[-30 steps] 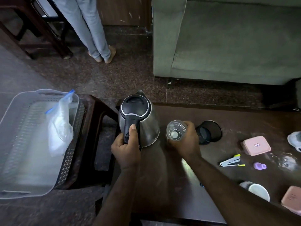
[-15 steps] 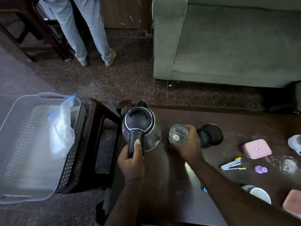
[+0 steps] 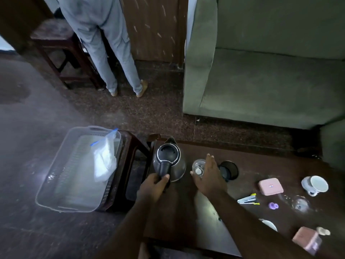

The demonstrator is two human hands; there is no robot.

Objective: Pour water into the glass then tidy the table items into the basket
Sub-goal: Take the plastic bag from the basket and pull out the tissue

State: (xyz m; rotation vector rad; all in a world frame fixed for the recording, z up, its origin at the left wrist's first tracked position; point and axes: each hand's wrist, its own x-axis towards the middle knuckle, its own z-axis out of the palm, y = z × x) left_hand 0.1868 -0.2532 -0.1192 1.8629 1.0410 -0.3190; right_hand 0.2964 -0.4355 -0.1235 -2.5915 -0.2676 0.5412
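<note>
Head cam is all I'm getting, so here goes. My left hand (image 3: 154, 186) is wrapping its fingers around the black handle of the kettle (image 3: 169, 159), which is sitting upright on the left end of the table (image 3: 177, 217) with its lid shut and spout pointing away from me. My right hand (image 3: 209, 177) is resting against the right side of the glass (image 3: 198, 166), fingers spread loose and pointing away, thumb curling in front, so it's looking more released than gripping. The glass is standing just right of the kettle, with a dark round cup (image 3: 228, 170) right behind my hand.

The basket (image 3: 56, 187) is sitting on a stool to the left of the table, with a plastic bag (image 3: 104, 159) leaning in its far right corner. Further right on the table I'm seeing a pink box (image 3: 270, 186), a stapler (image 3: 247, 199), a small purple thing (image 3: 273, 206) and a white mug (image 3: 315, 185) tipped on its side.
</note>
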